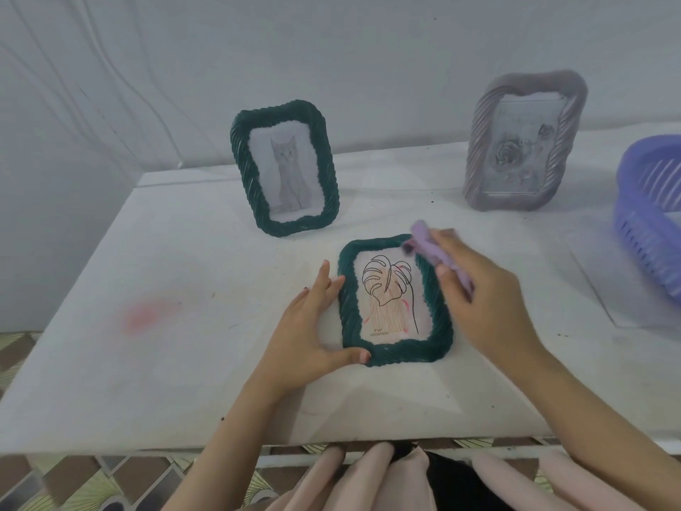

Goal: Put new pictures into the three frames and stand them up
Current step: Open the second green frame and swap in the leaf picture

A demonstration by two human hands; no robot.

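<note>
Your left grip point(306, 326), fingers straight, steadies the leaf frame point(405, 354) flat on the tabletop point(184, 344), right grip point(482, 296) clamped on a cloth point(427, 245) at its corner; cat frame point(294, 225) and lilac frame point(516, 201) stand, one to go, I'd say.

Three picture frames: two green, cat frame point(283, 167) and leaf frame point(394, 300); one lilac frame point(523, 142). One purple basket point(641, 230). One purple cloth point(423, 237). Two hands: left hand point(309, 326), right hand point(490, 296).

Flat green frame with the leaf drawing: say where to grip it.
Probably by its long ribbed side rails, coming from left and right: the flat green frame lies face up on the table, edges exposed, and the left hand touches its left rail.
</note>
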